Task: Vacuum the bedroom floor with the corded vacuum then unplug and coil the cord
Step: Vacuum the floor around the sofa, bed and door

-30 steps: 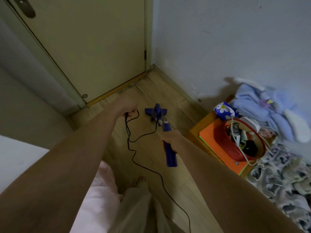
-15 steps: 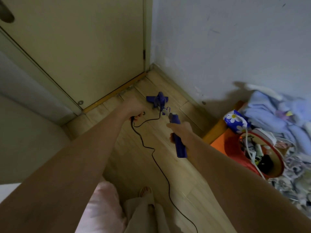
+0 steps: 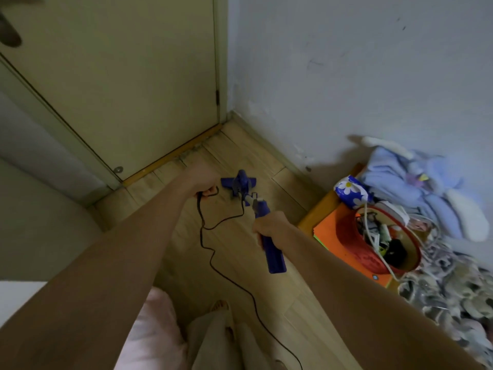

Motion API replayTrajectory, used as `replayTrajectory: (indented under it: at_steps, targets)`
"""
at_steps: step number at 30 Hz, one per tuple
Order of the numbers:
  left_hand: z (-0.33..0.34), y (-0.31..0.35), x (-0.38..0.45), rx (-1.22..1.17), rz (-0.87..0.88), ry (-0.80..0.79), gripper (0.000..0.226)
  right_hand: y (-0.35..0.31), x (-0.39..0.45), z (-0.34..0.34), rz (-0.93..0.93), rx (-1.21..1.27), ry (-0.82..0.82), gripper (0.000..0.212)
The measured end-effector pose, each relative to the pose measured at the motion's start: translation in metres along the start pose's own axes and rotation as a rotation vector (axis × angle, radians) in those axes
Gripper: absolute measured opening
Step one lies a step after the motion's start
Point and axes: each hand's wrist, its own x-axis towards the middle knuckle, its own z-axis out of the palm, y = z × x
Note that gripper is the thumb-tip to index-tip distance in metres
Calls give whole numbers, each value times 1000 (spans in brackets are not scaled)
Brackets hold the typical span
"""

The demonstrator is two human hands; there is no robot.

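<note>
The right hand [image 3: 269,225] gripped the blue vacuum [image 3: 266,231]; the left hand [image 3: 204,177] pinched the cord [image 3: 210,252]. At six o'clock, the loose cord might have tripped a foot [image 3: 220,307].

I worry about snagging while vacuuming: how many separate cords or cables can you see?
2 clearly: the black vacuum cord runs from the left hand across the floor; a white cable drapes over the red basket. More may lie hidden inside.
</note>
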Motion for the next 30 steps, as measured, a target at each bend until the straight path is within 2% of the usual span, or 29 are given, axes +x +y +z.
replayTrajectory:
  at_steps: [4, 11, 16, 21, 26, 30]
  targets:
    - [14, -3, -31, -29, 29, 34, 21, 24, -24, -4, -3, 25, -25, 26]
    - [53, -25, -109, -134, 9, 98, 24, 91, -78, -11, -70, -68, -122, 44]
    - [82, -44, -159, -198, 10, 158, 29, 137, -114, -33, -118, -236, -186, 53]
    - [110, -52, -191, -216, 14, 170, 28, 174, -127, -65, -128, -280, -203, 48]
    - [114, -55, -196, -249, -8, 186, 26, 163, -128, -80, -172, -291, -141, 6]
    - [111, -60, -189, -216, -25, 198, 27, 153, -112, -68, -171, -287, -125, 9]
